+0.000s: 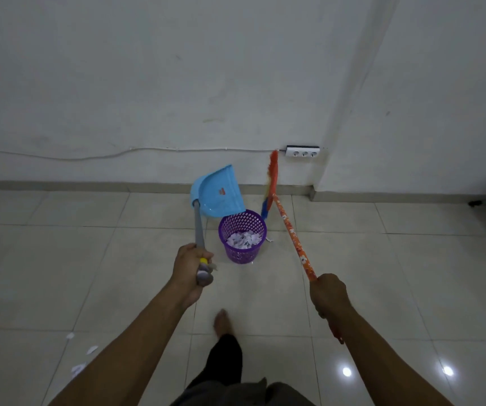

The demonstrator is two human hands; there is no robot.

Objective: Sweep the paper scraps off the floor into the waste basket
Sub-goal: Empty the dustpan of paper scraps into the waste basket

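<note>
leftover scraps (pixel 91 350): a few white bits lie on the floor tiles down at 8 o'clock, well apart from everything else. Not done yet imo.
left grip (pixel 190 271): clamped round the top end of the grey dustpan handle (pixel 199 227).
dustpan (pixel 219 191): blue, lifted and tipped at 11 o'clock, lower lip right at the basket's far rim. The pan looks empty from here.
waste basket (pixel 241 254): purple mesh one on the floor at 12 o'clock, with a pile of paper scraps (pixel 243 238) sitting in the bottom.
stray scrap (pixel 269 239): one bit on the floor just beside the basket at its 3 o'clock.
broom (pixel 293 235): orange flowery stick, head up off the floor at 1 o'clock and close in front of the wall.
right grip (pixel 328 294): wrapped round the stick near its lower end.
power strip (pixel 302 151): on the wall, just beside the broom bristles.
what could bite: that basket looks light, so a bump from the pan lip or broom stick could tip it and dump the lot. Bristles could snag the strip. Easy to forget the 8 o'clock bits too.
</note>
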